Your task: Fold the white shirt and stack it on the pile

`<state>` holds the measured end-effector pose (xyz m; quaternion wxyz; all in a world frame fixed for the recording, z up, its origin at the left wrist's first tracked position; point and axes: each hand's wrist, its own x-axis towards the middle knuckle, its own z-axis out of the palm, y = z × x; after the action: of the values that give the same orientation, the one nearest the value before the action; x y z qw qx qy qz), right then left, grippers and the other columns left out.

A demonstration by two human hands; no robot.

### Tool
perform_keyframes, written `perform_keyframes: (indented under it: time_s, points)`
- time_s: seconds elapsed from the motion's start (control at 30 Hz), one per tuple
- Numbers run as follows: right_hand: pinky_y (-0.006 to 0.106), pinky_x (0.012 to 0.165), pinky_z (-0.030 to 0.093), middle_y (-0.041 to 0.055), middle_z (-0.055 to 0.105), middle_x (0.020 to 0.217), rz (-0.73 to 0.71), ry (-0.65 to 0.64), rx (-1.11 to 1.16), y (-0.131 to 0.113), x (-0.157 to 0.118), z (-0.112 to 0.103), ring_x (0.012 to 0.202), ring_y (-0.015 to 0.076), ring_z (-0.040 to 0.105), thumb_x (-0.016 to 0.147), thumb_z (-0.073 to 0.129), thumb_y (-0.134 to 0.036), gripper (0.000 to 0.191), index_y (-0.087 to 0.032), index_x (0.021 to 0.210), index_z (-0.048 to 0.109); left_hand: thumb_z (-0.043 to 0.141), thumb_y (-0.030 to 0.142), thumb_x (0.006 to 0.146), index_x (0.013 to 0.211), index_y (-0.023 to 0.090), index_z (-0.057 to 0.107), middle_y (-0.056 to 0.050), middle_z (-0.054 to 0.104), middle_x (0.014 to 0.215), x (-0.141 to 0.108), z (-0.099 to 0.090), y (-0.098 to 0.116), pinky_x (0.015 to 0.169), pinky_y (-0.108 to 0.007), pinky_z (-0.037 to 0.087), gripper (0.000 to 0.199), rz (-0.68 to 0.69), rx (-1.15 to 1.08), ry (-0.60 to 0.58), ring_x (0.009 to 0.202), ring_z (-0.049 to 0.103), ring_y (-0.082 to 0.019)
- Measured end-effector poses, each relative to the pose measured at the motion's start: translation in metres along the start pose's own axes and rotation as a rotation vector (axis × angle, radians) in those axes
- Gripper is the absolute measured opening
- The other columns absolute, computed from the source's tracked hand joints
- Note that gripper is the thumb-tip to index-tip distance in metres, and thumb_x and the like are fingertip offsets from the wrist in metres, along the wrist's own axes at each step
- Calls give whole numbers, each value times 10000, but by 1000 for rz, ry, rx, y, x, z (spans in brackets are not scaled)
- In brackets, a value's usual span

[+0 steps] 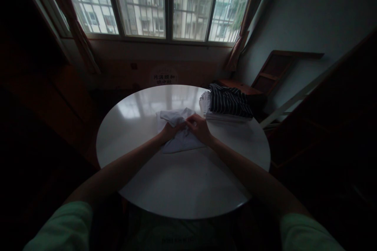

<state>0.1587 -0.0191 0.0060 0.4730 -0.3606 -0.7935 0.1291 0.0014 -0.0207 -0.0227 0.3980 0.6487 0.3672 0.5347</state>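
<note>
A white garment (182, 143), partly bunched up, lies on the round white table (141, 180); it looks like a shirt, though its exact kind is hard to tell in the dim light. My left hand (171, 131) grips its upper part from the left, fingers closed on the cloth. Close beside it, my right hand (198, 126) pinches the same cloth between thumb and fingers. The two hands nearly meet at the middle of the garment. A loose fold rises beyond them, and the lower edge lies flat on the table.
Right of the garment, a stack of folded white clothes (228, 117) carries a black striped garment (229, 100) on top. A wooden chair (273, 72) stands beyond the table at the right. Barred windows (167, 4) and curtains are behind.
</note>
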Motion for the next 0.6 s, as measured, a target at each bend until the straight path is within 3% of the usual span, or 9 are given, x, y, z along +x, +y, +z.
perform_keyframes:
  time_s: [0.17,0.6]
  points:
    - [282,642,398,20,535,668,-35,2,-47,2,-1,2,661,148,492,777,548,-249,124,-185,671,545,660,420,640,727,146,575,-17,614,707,1,-1,-2,667,-273,472,300,-25,-33,-15,665,549,-130]
    - [271,632,381,24,520,669,-109,25,-131,4,-3,6,662,145,474,798,536,-217,138,-177,668,517,669,366,627,797,148,574,-33,625,819,-1,0,2,764,-297,454,292,-67,-57,18,755,544,-142]
